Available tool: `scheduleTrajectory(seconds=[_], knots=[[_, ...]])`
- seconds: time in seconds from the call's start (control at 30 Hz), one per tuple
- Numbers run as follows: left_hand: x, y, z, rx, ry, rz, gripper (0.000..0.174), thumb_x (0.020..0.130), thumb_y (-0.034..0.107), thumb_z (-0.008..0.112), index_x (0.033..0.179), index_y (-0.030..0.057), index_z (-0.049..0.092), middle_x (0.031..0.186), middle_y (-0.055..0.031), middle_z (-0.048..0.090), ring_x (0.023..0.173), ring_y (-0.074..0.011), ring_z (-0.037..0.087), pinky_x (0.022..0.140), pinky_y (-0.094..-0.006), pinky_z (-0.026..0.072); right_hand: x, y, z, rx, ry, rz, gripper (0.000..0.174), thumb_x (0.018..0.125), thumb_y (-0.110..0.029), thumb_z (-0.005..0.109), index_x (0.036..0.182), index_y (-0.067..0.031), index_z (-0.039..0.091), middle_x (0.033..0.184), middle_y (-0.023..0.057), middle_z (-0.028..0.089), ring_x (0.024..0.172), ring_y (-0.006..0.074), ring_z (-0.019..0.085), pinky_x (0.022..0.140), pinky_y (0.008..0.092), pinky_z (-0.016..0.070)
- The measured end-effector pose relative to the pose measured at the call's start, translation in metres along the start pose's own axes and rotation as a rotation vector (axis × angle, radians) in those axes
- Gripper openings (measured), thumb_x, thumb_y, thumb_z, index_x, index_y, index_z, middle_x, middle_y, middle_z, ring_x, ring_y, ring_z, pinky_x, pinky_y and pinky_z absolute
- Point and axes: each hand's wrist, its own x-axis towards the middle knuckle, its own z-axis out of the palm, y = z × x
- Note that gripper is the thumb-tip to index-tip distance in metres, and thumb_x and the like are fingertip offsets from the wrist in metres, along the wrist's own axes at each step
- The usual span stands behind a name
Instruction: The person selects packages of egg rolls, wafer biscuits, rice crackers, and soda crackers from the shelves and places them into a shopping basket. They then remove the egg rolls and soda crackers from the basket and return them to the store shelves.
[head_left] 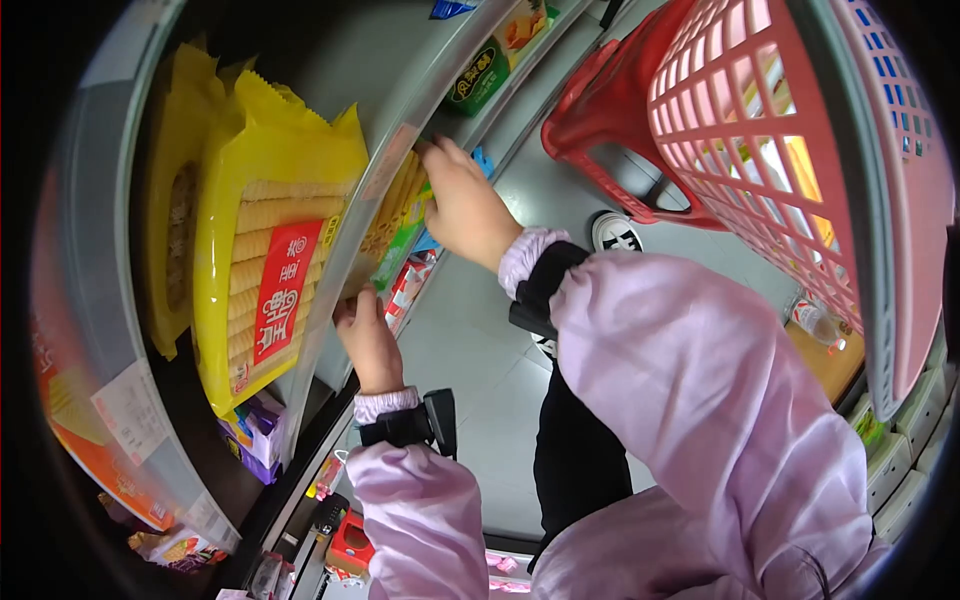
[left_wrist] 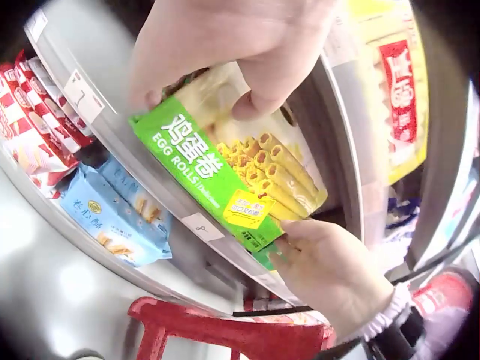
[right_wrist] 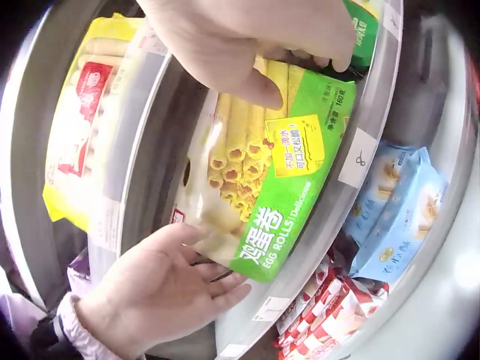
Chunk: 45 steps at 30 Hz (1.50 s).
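Note:
A green and yellow pack of egg rolls (right_wrist: 285, 187) sits at a shelf's front edge, its face with pictured rolls turned outward. My left hand (head_left: 372, 345) grips one end, thumb on the printed face and fingers at the edge, as the left wrist view shows. At the opposite end my right hand (head_left: 470, 205) holds the pack, its thumb (right_wrist: 262, 90) over the front. Part of the pack is hidden behind the shelf lip in the head view. Yellow bags of rolled biscuits (head_left: 265, 240) stand on the neighbouring shelf.
Blue snack packs (left_wrist: 116, 214) and red-and-white packs (left_wrist: 34, 124) lie on the shelf below. A pink basket (head_left: 760, 130) is at the right, beside a red stool (head_left: 610, 140). Clear price strips (head_left: 345, 250) edge the shelves.

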Motion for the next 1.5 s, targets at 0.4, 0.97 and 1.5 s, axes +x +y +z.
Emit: scheduleTrajectory(seconds=[0.4,0.97,1.5], knots=[[-0.213,0.043,-0.037,-0.052,-0.165,-0.253,0.049,0.085,0.014,0.05,0.13,0.006,0.032,0.127,-0.007,0.04,0.113,-0.018,0.041,0.092,-0.0334,0.0357,-0.139,-0.115,-0.161,-0.142,-0.399,0.22,0.052,0.07,-0.008,0.06,0.115,0.0061,0.038,0.123,0.0288,0.036,0.11,0.0421,0.04,0.095,0.0419,0.034],[-0.299,0.225,0.25,-0.447,-0.768,-0.46,0.037,0.085,0.005,0.045,0.121,0.0012,0.039,0.119,-0.009,0.048,0.11,-0.0177,0.046,0.092,-0.0306,0.0378,0.007,-0.152,-0.494,-0.582,0.095,0.13,0.027,0.073,-0.01,0.06,0.095,0.0019,0.053,0.093,0.019,0.049,0.088,0.0353,0.05,0.077,0.0402,0.0421],[-0.246,0.129,0.31,-0.299,-0.608,-0.696,0.036,0.079,0.005,0.045,0.113,-0.0037,0.046,0.1,-0.0098,0.058,0.088,-0.0196,0.058,0.075,-0.0286,0.0456,0.035,-0.053,-0.474,-0.798,-0.332,0.474,0.035,0.07,-0.016,0.061,0.099,0.0014,0.051,0.095,0.0177,0.054,0.09,0.0365,0.053,0.077,0.0433,0.0443]])
